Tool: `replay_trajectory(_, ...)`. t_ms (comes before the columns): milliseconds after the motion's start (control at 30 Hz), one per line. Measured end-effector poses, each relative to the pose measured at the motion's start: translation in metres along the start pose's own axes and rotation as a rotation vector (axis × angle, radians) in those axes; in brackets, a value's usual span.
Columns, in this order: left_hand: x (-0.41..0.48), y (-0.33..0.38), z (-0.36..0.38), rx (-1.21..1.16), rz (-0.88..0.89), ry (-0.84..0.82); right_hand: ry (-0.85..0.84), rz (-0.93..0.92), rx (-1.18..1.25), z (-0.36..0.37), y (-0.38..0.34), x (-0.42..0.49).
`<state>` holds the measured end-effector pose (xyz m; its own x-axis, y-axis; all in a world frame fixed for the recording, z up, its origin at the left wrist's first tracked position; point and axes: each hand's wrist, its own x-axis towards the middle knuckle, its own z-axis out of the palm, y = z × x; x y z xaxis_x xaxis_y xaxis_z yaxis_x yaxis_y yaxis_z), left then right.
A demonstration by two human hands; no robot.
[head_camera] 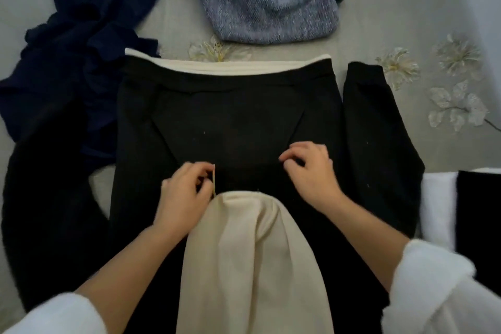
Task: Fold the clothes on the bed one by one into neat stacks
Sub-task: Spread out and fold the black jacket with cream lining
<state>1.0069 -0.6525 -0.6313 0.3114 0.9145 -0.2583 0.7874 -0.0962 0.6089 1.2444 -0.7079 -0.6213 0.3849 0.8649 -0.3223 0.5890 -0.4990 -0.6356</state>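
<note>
The left hand (184,192) sits just left of centre, its grip closed. Thumb and bent fingers pinch a thin pale edge at the top left corner of the cream panel (244,252). That panel runs from the middle of the frame down to the bottom edge, lying on top of the black garment (230,116).

The right hand (311,173) is just right of centre, apart from the cream panel. Its fingers are bent, with the tips down on the black cloth. I cannot tell whether that grip has a fold pinched or only touches.

The black garment is spread flat on the bed (406,8), filling the centre. A cream band (230,64) shows along its top edge. Its black sleeve (379,130) lies alongside the right edge, with a narrow strip of sheet between them at the top.

Room is tight on the left, where a crumpled navy garment (81,49) meets the black garment's upper left side. A blue-grey knit (265,0) lies near the cream band at upper centre, a strip of grey flowered sheet between them. At the right edge, white cloth (439,203) and black cloth (479,211) lie side by side, beside the sleeve's lower end. The upper right shows bare sheet.
</note>
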Motion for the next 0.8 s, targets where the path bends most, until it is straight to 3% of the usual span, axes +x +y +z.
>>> replay_trajectory(200,0.127,-0.023,-0.045,0.015,-0.067,0.303,0.091,0.094,-0.029,-0.044,-0.012,0.129)
replay_trajectory(400,0.190,-0.048,-0.051,0.309,-0.237,0.210,0.203,0.096,-0.221,-0.028,0.011,0.184)
replay_trajectory(500,0.196,-0.055,-0.038,0.367,-0.204,0.327,0.292,0.012,-0.327,-0.020,0.023,0.192)
replay_trajectory(667,0.190,-0.060,-0.040,-0.055,-0.118,0.538,0.330,-0.048,-0.234,-0.028,0.024,0.194)
replay_trajectory(800,0.227,-0.046,-0.061,-0.219,-0.102,0.629,0.572,-0.034,-0.081,-0.042,0.018,0.205)
